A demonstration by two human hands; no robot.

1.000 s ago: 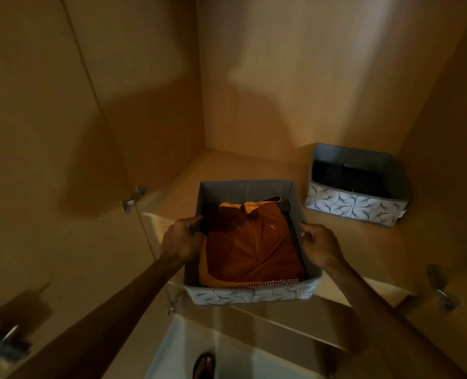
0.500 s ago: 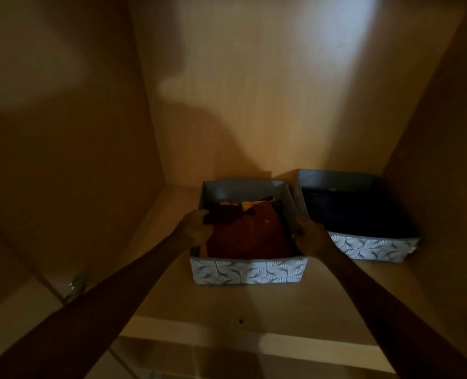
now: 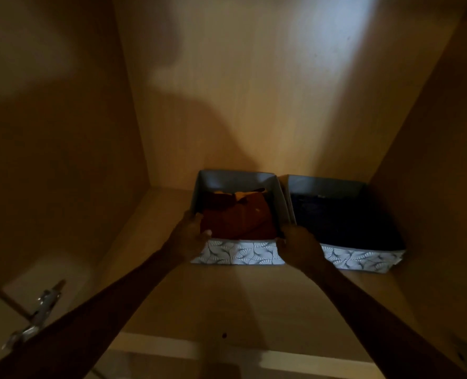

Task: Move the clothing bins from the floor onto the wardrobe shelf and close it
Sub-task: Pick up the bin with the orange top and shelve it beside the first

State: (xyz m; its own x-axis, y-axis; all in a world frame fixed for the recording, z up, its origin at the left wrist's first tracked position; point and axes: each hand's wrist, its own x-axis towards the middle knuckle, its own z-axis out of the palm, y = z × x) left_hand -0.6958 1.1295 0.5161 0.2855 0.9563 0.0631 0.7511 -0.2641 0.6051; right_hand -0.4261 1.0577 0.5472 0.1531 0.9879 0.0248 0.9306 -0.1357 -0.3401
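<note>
Dim wooden wardrobe interior [image 3: 254, 91], pale patch of light high on the back wall. Below it, bare shelf [image 3: 227, 302] with a lighter front edge. Deep on that shelf, against the right wall: patterned bin of dark clothing [image 3: 363, 259]. Just beside it on the left, side walls close or touching: second patterned bin [image 3: 238, 255], filled with folded orange garments [image 3: 243, 217]. Curled over this bin's near-left corner, thumb inside the rim: left hand [image 3: 190, 236]. Clasped on the near-right corner: right hand [image 3: 299, 247]. Lower left: metal door hinge [image 3: 41, 305].
</note>
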